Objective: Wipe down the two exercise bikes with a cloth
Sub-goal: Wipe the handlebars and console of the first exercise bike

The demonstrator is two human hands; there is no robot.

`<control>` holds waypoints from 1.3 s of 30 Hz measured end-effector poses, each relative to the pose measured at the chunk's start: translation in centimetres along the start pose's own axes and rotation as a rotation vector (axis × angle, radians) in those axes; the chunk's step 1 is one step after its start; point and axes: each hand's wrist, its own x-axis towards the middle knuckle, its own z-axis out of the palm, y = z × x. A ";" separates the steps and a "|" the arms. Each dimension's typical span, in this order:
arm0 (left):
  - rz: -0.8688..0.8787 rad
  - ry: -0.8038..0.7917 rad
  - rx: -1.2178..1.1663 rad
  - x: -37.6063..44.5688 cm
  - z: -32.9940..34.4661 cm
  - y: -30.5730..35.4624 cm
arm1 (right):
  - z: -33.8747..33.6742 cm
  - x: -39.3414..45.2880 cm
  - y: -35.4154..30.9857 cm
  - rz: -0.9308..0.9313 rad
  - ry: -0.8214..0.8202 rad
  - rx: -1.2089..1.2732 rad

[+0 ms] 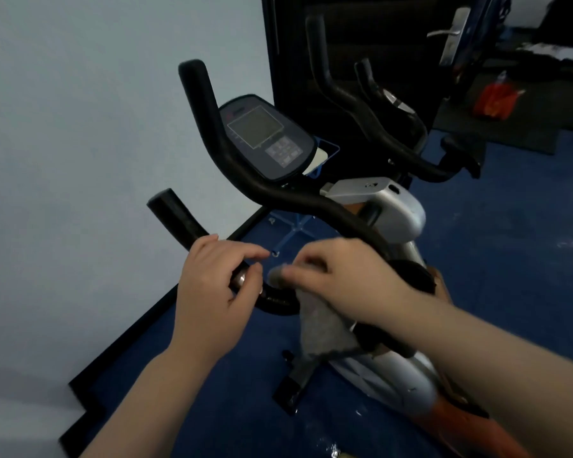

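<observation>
An exercise bike (pixel 387 209) with a silver body stands in front of me, its black handlebar (pixel 212 127) curving up on both sides of a dark console (pixel 265 137). My left hand (pixel 209 282) grips the near left handlebar grip (pixel 176 213). Beside it, my right hand (pixel 341 276) holds a grey cloth (pixel 321 328) against the lower curve of the bar, and the cloth hangs down below my hand. A second bike's black handlebars (pixel 371 104) show further back, against the dark door.
A pale wall (pixel 80 127) runs along the left with a black skirting (pixel 129 342) at the blue floor (pixel 245 408). A dark door with a metal handle (pixel 450 34) stands behind. A blue wire rack (pixel 325 153) sits behind the console. Clutter lies at the far right.
</observation>
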 end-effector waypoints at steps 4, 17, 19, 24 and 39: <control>-0.018 0.005 -0.069 0.1 -0.5 -0.1 | -2.3 0.9 0.7 -0.051 0.121 0.210; 0.328 -0.023 0.020 3.8 -5.2 -4.0 | 1.1 -0.1 -1.3 -0.059 -0.002 -0.605; 0.389 -0.028 0.044 4.7 -5.5 -4.7 | 2.2 -0.7 -2.1 -0.049 0.019 -0.599; 0.502 -0.069 0.066 5.6 -5.9 -7.0 | 6.3 -1.7 -3.5 0.120 0.313 -0.496; 0.311 -0.017 -0.210 5.3 -5.2 -7.9 | 9.5 0.9 -8.5 0.395 0.623 -0.127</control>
